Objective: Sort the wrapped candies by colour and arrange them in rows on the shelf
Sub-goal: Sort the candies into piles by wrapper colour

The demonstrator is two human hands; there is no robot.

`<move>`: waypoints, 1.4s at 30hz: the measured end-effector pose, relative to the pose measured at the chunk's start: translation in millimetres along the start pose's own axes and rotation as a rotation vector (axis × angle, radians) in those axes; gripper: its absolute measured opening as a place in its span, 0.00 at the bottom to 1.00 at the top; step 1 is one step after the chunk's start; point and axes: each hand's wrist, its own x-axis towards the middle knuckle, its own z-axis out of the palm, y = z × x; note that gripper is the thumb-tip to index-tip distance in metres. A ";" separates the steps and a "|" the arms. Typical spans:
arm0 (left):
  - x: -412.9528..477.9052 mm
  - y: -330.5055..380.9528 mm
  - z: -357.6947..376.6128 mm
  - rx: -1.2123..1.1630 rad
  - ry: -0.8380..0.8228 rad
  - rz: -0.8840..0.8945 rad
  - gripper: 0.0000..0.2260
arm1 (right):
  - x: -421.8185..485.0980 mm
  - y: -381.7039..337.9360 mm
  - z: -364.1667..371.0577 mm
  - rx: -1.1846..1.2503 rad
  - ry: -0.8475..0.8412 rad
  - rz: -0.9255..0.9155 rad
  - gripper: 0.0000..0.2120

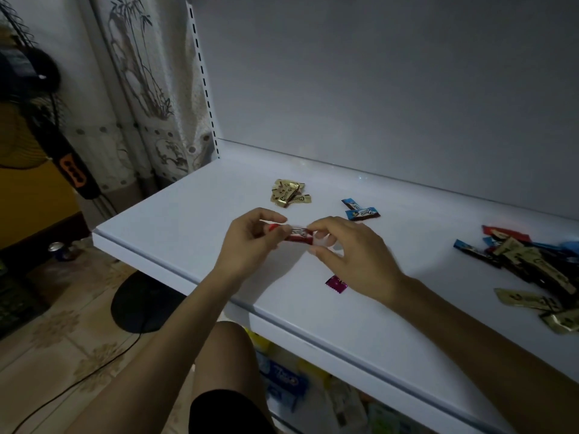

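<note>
Above the white shelf (175, 227), my left hand (250, 242) and my right hand (351, 255) pinch the two ends of a red wrapped candy (299, 235). A small group of gold candies (288, 193) lies behind them on the shelf. Two blue candies (360, 209) lie to the right of the gold ones. Under my right wrist sits a magenta candy (336, 284). An unsorted heap of gold, blue, red and dark candies (529, 264) fills the shelf's right end.
The shelf's white back panel (376, 89) rises behind the candies. Packaged goods (288, 383) sit on the lower shelf. Left of the shelf are a curtain (141, 104), a standing fan (40, 126), its dark round base (141, 302) and a can (59, 250) on the tiled floor.
</note>
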 end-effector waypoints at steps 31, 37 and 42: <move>-53.9 58.0 228.8 0.531 -0.480 0.660 0.33 | -177.6 88.4 -117.4 -0.609 0.140 0.572 0.19; -68.1 75.8 307.4 0.571 -0.655 0.682 0.45 | -248.3 118.7 -157.5 -0.574 0.276 0.787 0.28; -55.1 93.5 343.0 0.728 -0.692 0.718 0.45 | -258.5 148.7 -176.1 -0.530 0.247 0.777 0.40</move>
